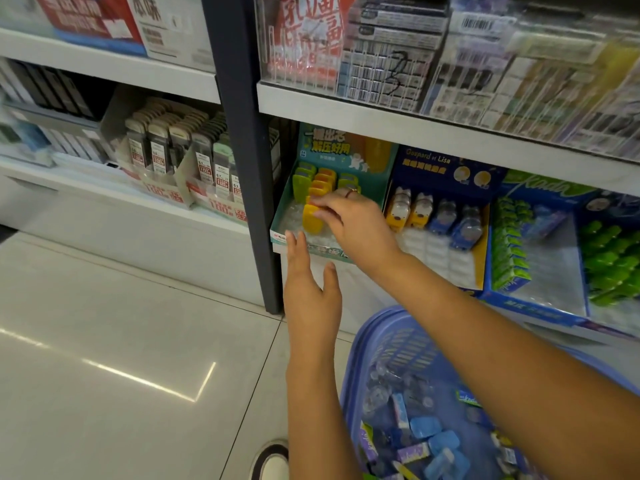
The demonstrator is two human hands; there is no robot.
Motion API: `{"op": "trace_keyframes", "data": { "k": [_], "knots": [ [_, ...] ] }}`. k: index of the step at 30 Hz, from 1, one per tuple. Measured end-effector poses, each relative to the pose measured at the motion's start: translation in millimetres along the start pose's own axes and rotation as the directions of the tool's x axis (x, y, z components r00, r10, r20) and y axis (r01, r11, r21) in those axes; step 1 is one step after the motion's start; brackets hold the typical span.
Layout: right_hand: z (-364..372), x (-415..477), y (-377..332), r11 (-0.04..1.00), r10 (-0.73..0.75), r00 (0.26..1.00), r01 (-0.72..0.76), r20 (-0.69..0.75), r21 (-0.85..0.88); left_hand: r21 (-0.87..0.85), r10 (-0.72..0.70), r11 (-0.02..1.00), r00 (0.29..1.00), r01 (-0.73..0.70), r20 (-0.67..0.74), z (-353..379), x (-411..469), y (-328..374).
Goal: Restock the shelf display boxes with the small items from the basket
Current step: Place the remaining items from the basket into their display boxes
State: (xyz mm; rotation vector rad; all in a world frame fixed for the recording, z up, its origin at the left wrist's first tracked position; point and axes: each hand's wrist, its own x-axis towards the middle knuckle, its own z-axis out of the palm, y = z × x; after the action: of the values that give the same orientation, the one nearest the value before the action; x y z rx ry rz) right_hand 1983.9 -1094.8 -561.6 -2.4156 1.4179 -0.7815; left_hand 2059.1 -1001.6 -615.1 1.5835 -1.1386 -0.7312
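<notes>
A teal display box sits on the lower shelf with green, orange and yellow small items standing in a clear tray. My right hand reaches into it and pinches a yellow item at the front of the middle row. My left hand hovers with straight fingers just below the box's front edge, fingertips near its rim, holding nothing. A purple basket stands on the floor under my right forearm, holding several blue, purple and yellow small items.
Right of the teal box stand a navy display box with yellow and blue items and a blue box with green ones. A dark upright post borders the teal box on the left. My shoe is on the pale tiled floor.
</notes>
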Motion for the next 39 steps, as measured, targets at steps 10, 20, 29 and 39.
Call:
{"op": "trace_keyframes", "data": {
  "k": [10, 20, 29, 39],
  "knots": [
    [16, 2, 9, 0.967, -0.1, 0.995, 0.091, -0.029, -0.238, 0.003, -0.011, 1.0, 1.0, 0.011, 0.016, 0, 0, 0],
    [15, 1, 4, 0.903, -0.1, 0.987, 0.144, 0.129, -0.405, 0.046, -0.027, 0.999, 0.997, 0.024, 0.068, -6, 3, 4],
    [-78, -93, 5, 0.996, 0.083, 0.996, -0.083, 0.025, 0.02, -0.005, 0.103, 0.995, 0.993, -0.103, 0.054, -4, -34, 39],
    [-54, -337, 145, 0.791, 0.569, 0.3, -0.453, 0.766, -0.41, 0.448, -0.287, 0.808, 0.409, -0.383, 0.866, 124, -134, -6]
  ]
}}
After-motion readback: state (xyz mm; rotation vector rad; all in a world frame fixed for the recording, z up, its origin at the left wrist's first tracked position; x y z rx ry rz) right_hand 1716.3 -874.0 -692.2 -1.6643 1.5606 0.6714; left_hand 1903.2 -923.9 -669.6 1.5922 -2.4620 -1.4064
